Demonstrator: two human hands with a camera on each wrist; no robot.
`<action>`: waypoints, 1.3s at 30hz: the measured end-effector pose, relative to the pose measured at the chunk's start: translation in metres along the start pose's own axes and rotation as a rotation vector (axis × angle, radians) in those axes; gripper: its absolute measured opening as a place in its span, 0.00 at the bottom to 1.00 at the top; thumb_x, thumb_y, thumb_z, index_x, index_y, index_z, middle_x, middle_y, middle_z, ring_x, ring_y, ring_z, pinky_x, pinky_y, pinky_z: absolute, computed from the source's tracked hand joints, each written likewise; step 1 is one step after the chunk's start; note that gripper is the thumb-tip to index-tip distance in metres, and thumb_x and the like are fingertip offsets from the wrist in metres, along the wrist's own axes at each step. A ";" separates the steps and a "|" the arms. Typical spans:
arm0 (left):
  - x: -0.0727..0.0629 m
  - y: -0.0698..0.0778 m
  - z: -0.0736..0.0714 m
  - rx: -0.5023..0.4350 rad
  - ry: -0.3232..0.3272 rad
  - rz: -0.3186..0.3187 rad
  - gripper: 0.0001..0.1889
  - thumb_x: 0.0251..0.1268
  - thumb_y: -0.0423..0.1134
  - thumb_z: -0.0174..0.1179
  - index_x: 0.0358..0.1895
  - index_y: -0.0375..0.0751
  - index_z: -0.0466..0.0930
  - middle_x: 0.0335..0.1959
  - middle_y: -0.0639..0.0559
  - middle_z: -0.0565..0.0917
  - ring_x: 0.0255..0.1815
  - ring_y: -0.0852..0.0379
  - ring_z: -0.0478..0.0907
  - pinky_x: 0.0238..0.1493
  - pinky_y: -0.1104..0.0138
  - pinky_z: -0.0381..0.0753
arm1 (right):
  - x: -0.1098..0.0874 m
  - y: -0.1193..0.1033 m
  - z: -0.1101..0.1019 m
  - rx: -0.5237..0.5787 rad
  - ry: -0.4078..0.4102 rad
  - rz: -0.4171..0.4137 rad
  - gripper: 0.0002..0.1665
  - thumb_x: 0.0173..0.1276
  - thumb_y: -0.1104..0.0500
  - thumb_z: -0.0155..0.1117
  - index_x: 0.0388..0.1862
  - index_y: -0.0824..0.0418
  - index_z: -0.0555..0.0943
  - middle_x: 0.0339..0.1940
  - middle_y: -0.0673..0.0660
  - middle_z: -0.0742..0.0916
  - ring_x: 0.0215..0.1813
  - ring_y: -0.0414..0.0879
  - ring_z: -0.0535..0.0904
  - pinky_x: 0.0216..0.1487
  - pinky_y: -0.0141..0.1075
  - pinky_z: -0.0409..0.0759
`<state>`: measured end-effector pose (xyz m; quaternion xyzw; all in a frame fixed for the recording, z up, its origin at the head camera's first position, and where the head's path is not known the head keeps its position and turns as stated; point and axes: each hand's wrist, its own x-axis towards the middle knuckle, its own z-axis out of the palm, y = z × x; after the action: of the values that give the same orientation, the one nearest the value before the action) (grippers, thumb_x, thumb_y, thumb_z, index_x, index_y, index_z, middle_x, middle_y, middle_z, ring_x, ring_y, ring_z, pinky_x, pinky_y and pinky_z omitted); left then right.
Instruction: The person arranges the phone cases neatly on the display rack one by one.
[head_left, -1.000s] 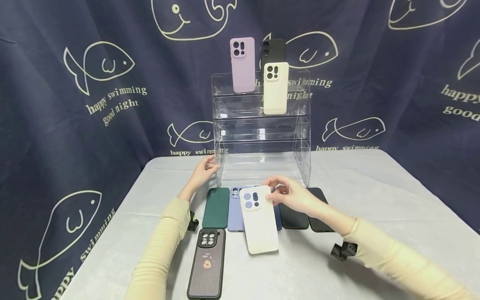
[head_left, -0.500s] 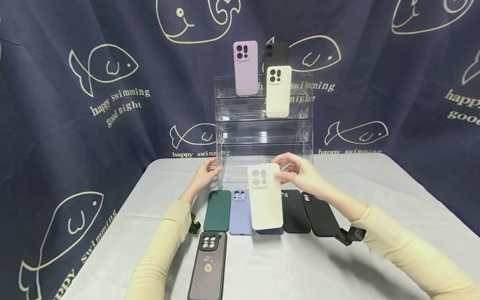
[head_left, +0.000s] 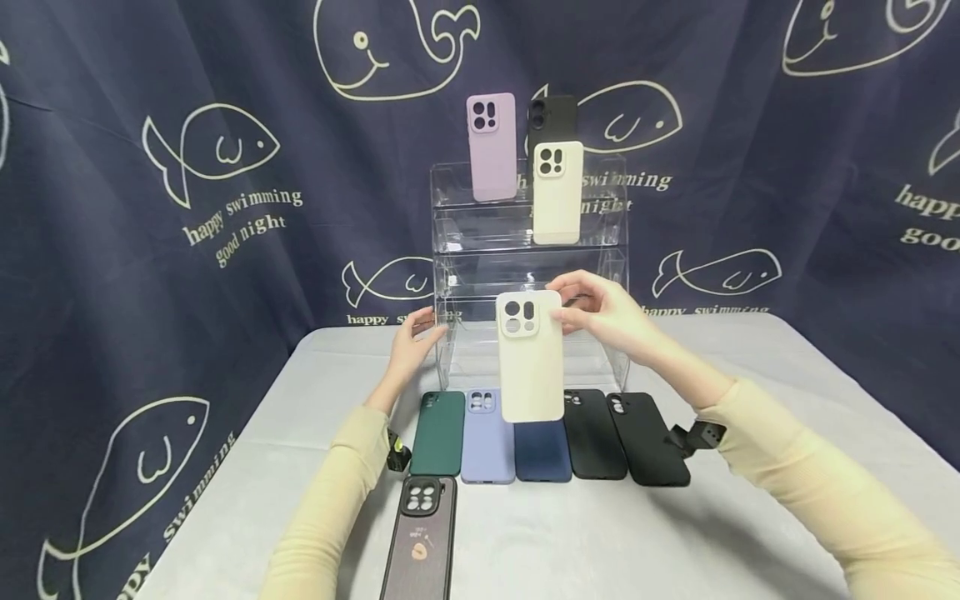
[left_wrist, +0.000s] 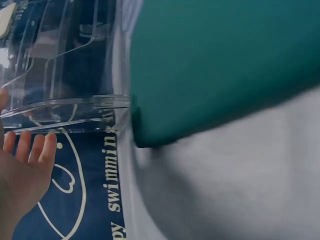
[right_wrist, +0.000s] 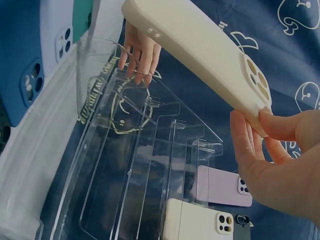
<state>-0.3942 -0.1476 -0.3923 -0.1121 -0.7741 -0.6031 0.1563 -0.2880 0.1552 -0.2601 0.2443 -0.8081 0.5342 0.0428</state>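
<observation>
Navy curtain (head_left: 810,150) w/ whale & fish prints hangs behind a pale table (head_left: 735,375); clear tiered rack (head_left: 480,267) stands nr the table's far edge, abt mid-width. Phone cases, 10 total: 3 in rack's upper tiers (lilac case (head_left: 492,167), cream case (head_left: 557,204), partly hidden black case (head_left: 553,117)), 6 on table, 1 held. Table row just in front of rack, L to R: green case (head_left: 438,433), lt-blue case (head_left: 489,442), navy case (head_left: 543,457), 2 black cases (head_left: 596,437). Printed dark case (head_left: 420,558) lies toward table's near edge, btm cut off by the view.

Held white case (head_left: 531,375) is up off the table, before rack's lower tiers, camera cutouts at top; it hangs down & L of the grip. R hand (head_left: 603,317) is clamped on its R edge nr the top, thumb one side, fingers other; forearm reaches fwd & L over the table. L hand (head_left: 412,346) is at rack's lower L side, thumb & fingers apart; can't tell how firmly it touches.
</observation>
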 end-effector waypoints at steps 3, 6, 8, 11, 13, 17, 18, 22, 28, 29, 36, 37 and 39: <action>0.003 0.003 0.001 0.010 0.032 0.025 0.25 0.61 0.38 0.62 0.61 0.36 0.70 0.58 0.37 0.75 0.59 0.43 0.73 0.62 0.54 0.74 | 0.008 0.000 0.000 -0.009 0.007 0.003 0.20 0.64 0.67 0.61 0.56 0.67 0.72 0.43 0.62 0.78 0.36 0.37 0.81 0.43 0.39 0.86; 0.006 0.003 0.002 0.009 0.052 0.027 0.24 0.61 0.38 0.62 0.60 0.35 0.71 0.57 0.36 0.75 0.56 0.43 0.74 0.61 0.56 0.75 | 0.016 0.001 -0.001 -0.018 0.014 -0.004 0.21 0.64 0.67 0.61 0.56 0.67 0.72 0.42 0.61 0.78 0.35 0.37 0.81 0.41 0.37 0.86; 0.007 0.002 0.003 0.004 0.064 0.030 0.23 0.61 0.37 0.62 0.58 0.34 0.72 0.56 0.34 0.76 0.54 0.42 0.75 0.59 0.56 0.76 | 0.020 0.002 -0.001 -0.018 0.015 -0.011 0.21 0.64 0.67 0.61 0.56 0.67 0.72 0.42 0.61 0.78 0.35 0.37 0.81 0.41 0.37 0.86; 0.007 0.000 0.003 0.001 0.075 0.036 0.22 0.61 0.36 0.62 0.57 0.32 0.73 0.55 0.34 0.77 0.51 0.41 0.77 0.57 0.57 0.77 | 0.026 0.001 -0.003 -0.015 0.017 -0.021 0.21 0.64 0.68 0.61 0.56 0.69 0.71 0.41 0.61 0.77 0.35 0.37 0.81 0.41 0.38 0.86; 0.007 -0.001 0.002 0.012 0.073 0.040 0.21 0.61 0.35 0.62 0.57 0.33 0.74 0.54 0.35 0.78 0.50 0.42 0.78 0.55 0.57 0.78 | 0.031 0.000 -0.005 -0.018 0.024 -0.030 0.22 0.64 0.68 0.61 0.56 0.69 0.71 0.41 0.61 0.77 0.34 0.36 0.81 0.42 0.39 0.86; 0.006 0.000 0.000 0.025 0.053 0.046 0.21 0.61 0.35 0.62 0.57 0.34 0.73 0.55 0.37 0.78 0.50 0.42 0.78 0.54 0.58 0.79 | 0.043 -0.005 -0.011 -0.042 0.051 -0.053 0.23 0.64 0.69 0.60 0.58 0.70 0.71 0.42 0.62 0.78 0.34 0.35 0.81 0.42 0.37 0.86; 0.007 0.000 -0.001 0.032 0.048 0.045 0.21 0.61 0.36 0.62 0.57 0.34 0.73 0.55 0.38 0.78 0.50 0.43 0.78 0.54 0.59 0.79 | 0.046 -0.007 -0.012 -0.045 0.060 -0.054 0.23 0.64 0.69 0.60 0.58 0.70 0.70 0.42 0.62 0.78 0.34 0.35 0.80 0.41 0.36 0.86; 0.008 -0.002 -0.002 0.039 0.041 0.030 0.22 0.61 0.37 0.63 0.58 0.36 0.73 0.56 0.40 0.78 0.50 0.43 0.79 0.53 0.59 0.80 | 0.060 -0.013 -0.014 -0.045 0.107 -0.052 0.24 0.63 0.69 0.60 0.59 0.69 0.71 0.43 0.62 0.79 0.33 0.35 0.80 0.39 0.33 0.86; 0.006 0.001 -0.004 0.008 0.020 0.027 0.23 0.61 0.37 0.63 0.59 0.34 0.72 0.57 0.37 0.76 0.51 0.41 0.78 0.55 0.56 0.78 | 0.083 -0.019 -0.018 -0.029 0.162 -0.049 0.24 0.62 0.70 0.60 0.58 0.69 0.72 0.41 0.59 0.78 0.31 0.36 0.80 0.39 0.35 0.86; 0.005 0.005 -0.004 0.007 0.012 0.023 0.23 0.61 0.36 0.62 0.59 0.33 0.72 0.57 0.36 0.76 0.52 0.40 0.78 0.55 0.55 0.78 | 0.087 -0.020 -0.020 -0.024 0.172 -0.051 0.24 0.62 0.70 0.60 0.58 0.69 0.72 0.40 0.58 0.78 0.31 0.36 0.80 0.39 0.34 0.86; 0.009 0.007 -0.001 0.032 0.005 0.039 0.22 0.61 0.35 0.62 0.58 0.33 0.72 0.53 0.36 0.78 0.48 0.45 0.78 0.52 0.61 0.80 | 0.112 -0.031 -0.032 -0.019 0.229 -0.072 0.24 0.62 0.69 0.61 0.58 0.69 0.72 0.38 0.55 0.77 0.32 0.36 0.80 0.37 0.30 0.85; 0.011 0.002 -0.001 0.035 0.008 0.038 0.22 0.61 0.36 0.62 0.58 0.34 0.73 0.52 0.37 0.78 0.48 0.46 0.78 0.52 0.63 0.80 | 0.116 -0.032 -0.033 -0.032 0.237 -0.072 0.24 0.63 0.69 0.61 0.58 0.68 0.72 0.39 0.55 0.77 0.32 0.35 0.80 0.38 0.29 0.85; 0.014 -0.004 -0.001 0.033 0.012 0.032 0.22 0.60 0.36 0.63 0.58 0.35 0.73 0.52 0.39 0.79 0.47 0.47 0.78 0.52 0.63 0.80 | 0.124 -0.034 -0.035 -0.048 0.255 -0.074 0.24 0.63 0.67 0.62 0.58 0.67 0.73 0.38 0.54 0.77 0.33 0.35 0.80 0.38 0.29 0.85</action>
<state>-0.4087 -0.1499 -0.3902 -0.1184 -0.7811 -0.5884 0.1723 -0.3882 0.1323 -0.1756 0.2031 -0.7989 0.5397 0.1708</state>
